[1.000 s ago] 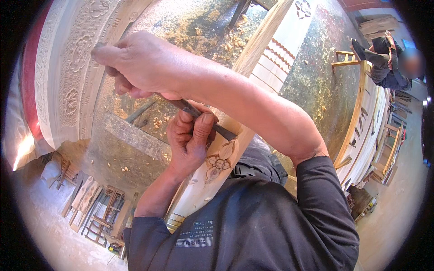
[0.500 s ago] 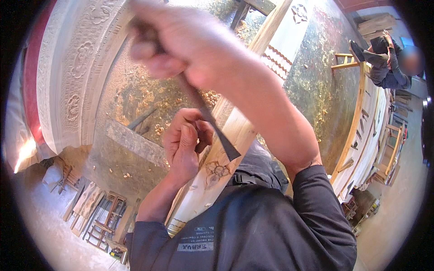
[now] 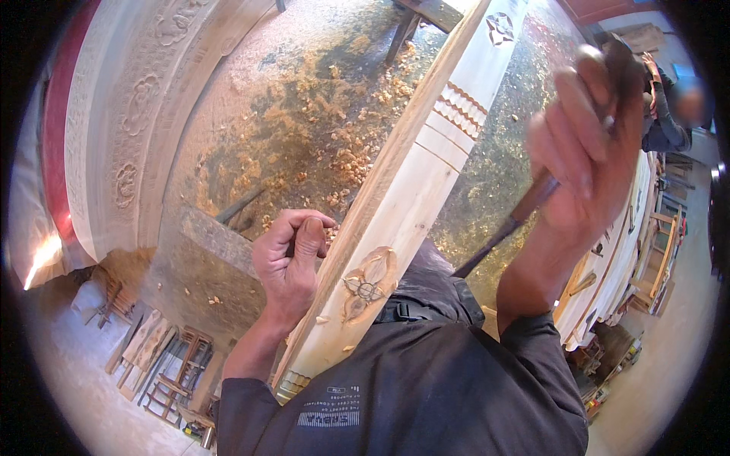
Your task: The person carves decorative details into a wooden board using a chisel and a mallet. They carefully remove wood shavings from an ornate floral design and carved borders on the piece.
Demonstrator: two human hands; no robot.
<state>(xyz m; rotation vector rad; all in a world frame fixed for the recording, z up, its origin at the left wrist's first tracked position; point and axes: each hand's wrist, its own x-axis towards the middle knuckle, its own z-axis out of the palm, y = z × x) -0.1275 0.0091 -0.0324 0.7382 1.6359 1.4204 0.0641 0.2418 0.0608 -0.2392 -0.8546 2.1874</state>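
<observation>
A long pale board (image 3: 411,194) runs diagonally beside me, bearing carved rosettes and bands of wavy grooves, with small shavings on its lower part. My right hand (image 3: 578,140), partly blurred, is closed round a dark flat chisel (image 3: 502,234) at the right of the board, its blade pointing down-left near my trousers. My left hand (image 3: 290,262) is beside the board's left edge, fingers curled toward the thumb, with nothing visible in them.
A large carved pale panel (image 3: 114,137) stands at left. Wood shavings (image 3: 350,114) cover the stained floor, with a bench leg (image 3: 403,34) at top. A seated person (image 3: 669,121), long boards (image 3: 608,273) and wooden frames (image 3: 658,251) are at right; more timber (image 3: 152,349) lies lower left.
My right hand has swung from upper left across the board to upper right, carrying the chisel. My left hand has let go of the chisel and moved down-left.
</observation>
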